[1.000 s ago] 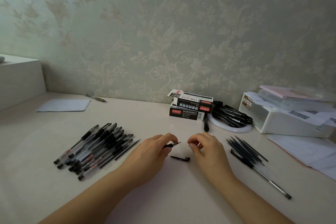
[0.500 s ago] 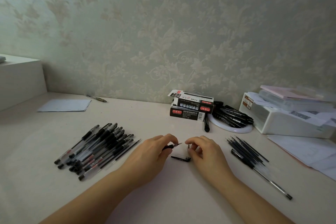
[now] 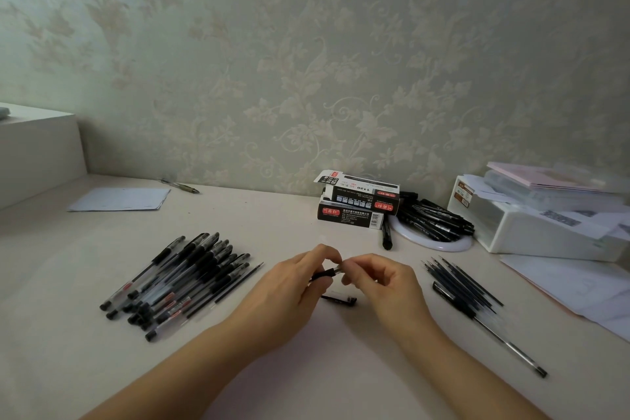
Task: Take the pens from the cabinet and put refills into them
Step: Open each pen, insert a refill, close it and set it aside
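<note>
I see my left hand [image 3: 293,286] and right hand [image 3: 381,283] meeting just above the table [image 3: 306,378], at the centre of my view. The left fingers curl round a pen [image 3: 324,273], gripping its black grip section; the right thumb and forefinger pinch the pen's silvery tip end, so both hands touch the same pen. Just below them, at 6 o'clock from the fingertips, a black cap [image 3: 339,299] lies flat on the table.

At 9 o'clock from my hands I see a heap of pens [image 3: 177,283] lying side by side. At 3 o'clock lies a fan of thin refills [image 3: 460,283], with one more pen [image 3: 494,334] stretched beneath them toward 5 o'clock.

Farther off, at 12 o'clock, two pen boxes [image 3: 358,204] are stacked against the wall, and beside them, toward 1 o'clock, a white round dish [image 3: 443,244] carries black markers [image 3: 433,218]. At 2 o'clock stands a white storage box [image 3: 531,228].
</note>
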Demonstrator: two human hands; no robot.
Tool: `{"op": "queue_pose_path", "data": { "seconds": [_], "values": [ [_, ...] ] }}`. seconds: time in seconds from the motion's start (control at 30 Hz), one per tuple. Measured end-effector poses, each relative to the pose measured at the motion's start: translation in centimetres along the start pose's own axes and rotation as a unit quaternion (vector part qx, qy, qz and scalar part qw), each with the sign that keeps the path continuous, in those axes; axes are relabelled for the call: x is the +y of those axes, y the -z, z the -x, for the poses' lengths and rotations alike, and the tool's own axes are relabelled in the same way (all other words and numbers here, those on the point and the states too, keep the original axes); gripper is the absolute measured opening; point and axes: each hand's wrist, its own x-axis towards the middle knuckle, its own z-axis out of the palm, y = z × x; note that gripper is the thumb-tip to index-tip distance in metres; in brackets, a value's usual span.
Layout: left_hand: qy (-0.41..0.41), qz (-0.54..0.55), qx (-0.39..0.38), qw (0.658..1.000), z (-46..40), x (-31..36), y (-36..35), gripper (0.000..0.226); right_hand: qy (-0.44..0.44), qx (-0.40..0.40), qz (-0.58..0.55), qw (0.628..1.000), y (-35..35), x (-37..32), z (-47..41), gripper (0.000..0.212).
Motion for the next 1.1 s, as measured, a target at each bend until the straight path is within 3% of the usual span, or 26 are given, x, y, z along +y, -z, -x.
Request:
{"op": "queue_pose_path", "data": {
  "seconds": [0.2, 0.27, 0.5, 0.63, 0.7, 0.77, 0.8, 0.93, 1.1],
  "values": [
    [0.014, -0.012, 0.005, 1.000, 0.0, -0.4, 0.2, 0.024, -0.081, 0.155, -0.158, 0.972, 1.7, 0.6, -0.8, 0.021],
    [0.019, -0.012, 0.005, 1.000, 0.1, -0.4, 0.1, 0.024, -0.106, 0.174, -0.217, 0.955, 2.4, 0.7, -1.0, 0.023],
    [0.018, -0.015, 0.014, 1.000, 0.0, -0.3, 0.2, 0.024, -0.126, 0.037, -0.373, 0.919, 1.0, 0.7, -0.7, 0.022],
    [0.028, -0.018, 0.011, 0.999, 0.0, -0.5, 0.1, 0.024, -0.119, 0.070, -0.363, 0.922, 1.5, 0.8, -0.9, 0.014],
    [0.035, -0.023, 0.013, 0.999, 0.0, -0.7, 0.1, 0.023, -0.086, 0.138, -0.272, 0.948, 2.6, 0.9, -1.3, 0.018],
    [0.038, -0.025, 0.014, 0.999, 0.0, -0.7, 0.1, 0.022, -0.028, 0.200, -0.059, 0.978, 3.9, 1.2, -1.6, 0.017],
    [0.037, -0.026, 0.014, 0.999, 0.1, -0.7, 0.1, 0.022, 0.004, 0.215, 0.058, 0.975, 4.6, 1.5, -1.7, 0.015],
    [0.036, -0.028, 0.011, 0.999, 0.1, -0.8, 0.0, 0.021, 0.054, 0.190, 0.378, 0.905, 6.5, 2.5, -1.9, 0.016],
    [0.035, -0.030, 0.010, 0.999, 0.1, -1.0, 0.0, 0.021, -0.017, 0.178, 0.569, 0.802, 7.7, 2.8, -2.0, 0.020]
  ]
}}
